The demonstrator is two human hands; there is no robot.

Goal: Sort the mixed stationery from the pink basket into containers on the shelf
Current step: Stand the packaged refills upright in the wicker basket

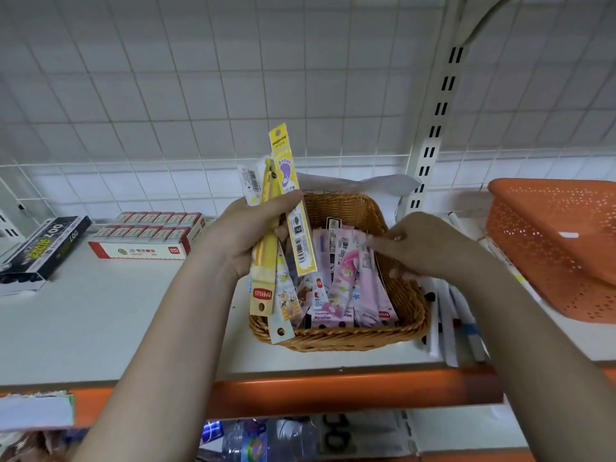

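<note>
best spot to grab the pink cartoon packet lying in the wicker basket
Probably pinch the pink cartoon packet at its far end, coming down from above. It is flat and narrow, lies lengthwise on top of the pile in the wicker basket, and that end sits nearest the right hand. The left hand already grips yellow packets.

Brown woven wicker basket (336, 338) on white shelf (116, 315), holding pink flat stationery packets (346, 288); yellow packets (293, 208) fanned upright above its left edge.
</note>
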